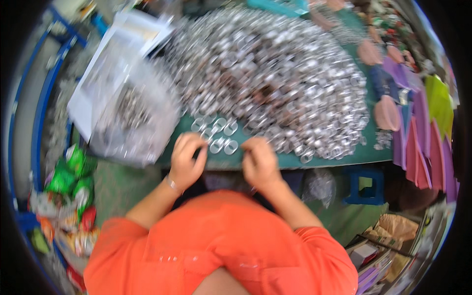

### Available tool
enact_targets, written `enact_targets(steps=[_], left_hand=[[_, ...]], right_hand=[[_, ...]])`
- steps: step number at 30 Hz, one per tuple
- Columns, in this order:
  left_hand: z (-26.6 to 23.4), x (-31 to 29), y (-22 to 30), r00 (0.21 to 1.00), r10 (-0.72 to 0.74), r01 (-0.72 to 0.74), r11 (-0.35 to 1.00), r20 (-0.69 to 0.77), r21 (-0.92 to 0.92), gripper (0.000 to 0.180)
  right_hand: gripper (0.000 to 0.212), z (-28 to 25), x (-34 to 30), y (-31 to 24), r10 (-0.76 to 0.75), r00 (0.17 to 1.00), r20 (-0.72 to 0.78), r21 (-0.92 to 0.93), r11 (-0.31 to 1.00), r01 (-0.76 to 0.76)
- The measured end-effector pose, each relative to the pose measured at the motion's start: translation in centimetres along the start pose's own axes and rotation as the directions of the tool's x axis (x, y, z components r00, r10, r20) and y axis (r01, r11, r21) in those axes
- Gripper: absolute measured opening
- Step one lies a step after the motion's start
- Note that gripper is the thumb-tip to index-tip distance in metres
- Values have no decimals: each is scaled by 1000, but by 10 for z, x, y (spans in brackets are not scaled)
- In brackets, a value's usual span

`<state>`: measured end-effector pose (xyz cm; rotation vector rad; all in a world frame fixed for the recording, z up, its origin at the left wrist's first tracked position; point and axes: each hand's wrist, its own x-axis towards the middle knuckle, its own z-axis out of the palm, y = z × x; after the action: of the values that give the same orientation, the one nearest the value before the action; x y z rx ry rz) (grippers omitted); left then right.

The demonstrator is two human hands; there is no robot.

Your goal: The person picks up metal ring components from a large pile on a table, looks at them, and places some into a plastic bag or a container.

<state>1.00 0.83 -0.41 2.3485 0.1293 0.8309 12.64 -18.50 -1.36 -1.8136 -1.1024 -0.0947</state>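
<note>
Rings (223, 145) laid in front of a large heap (275, 69) on a green table (377, 153)

An orange shirt (221, 231) is seen nearest, well in front of the heap. The left hand (189, 156) is held in front of the heap's left part, at the left side of a small group of rings. Its thumb and fingers are bent toward each other; whether anything is pinched between them cannot be told through the blur. A bracelet (172, 183) is worn on its wrist. The right hand (260, 161) is held on the group's other side, just in front of the heap, with fingers curled; whether they are closed on anything cannot be told either.

The small group is set flat between the hands, near the heap's front left edge, some rings touching. Each is judged to be light and stiff, smooth enough to slip or roll, and not easily broken. The outer band is best gripped, with thumb and fingertip on opposite sides.

Just left of the heap, a clear plastic bag (155, 108) is seen with small silvery pieces (133, 108) inside. Right of the heap, purple pieces (419, 115) and pink pieces (415, 152) are gathered. Beyond the heap, a teal tray (281, 6) is partly shown.
</note>
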Motion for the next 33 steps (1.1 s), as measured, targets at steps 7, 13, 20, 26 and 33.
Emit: enact_targets(steps=[7,13,20,26,33], left_hand=[[3,10,10,982,-19,18,1000,186,8,36],[11,13,1,964,-24,19,1000,266,20,35],[12,-7,9,841,-278,537,316,464,-782,31],[5,-7,11,732,-243,604,-201,637,-771,34],[3,0,15,683,-227,615,-332,694,-715,29]], right_hand=[[50,7,7,-17,164,972,170,-110,983,-146],[35,13,14,-8,213,958,192,-99,976,-197],[35,3,1,0,331,863,381,753,430,-497],[38,-1,-3,5,304,819,486,861,-2,-509],[26,-7,4,-3,359,782,510,834,18,-552]])
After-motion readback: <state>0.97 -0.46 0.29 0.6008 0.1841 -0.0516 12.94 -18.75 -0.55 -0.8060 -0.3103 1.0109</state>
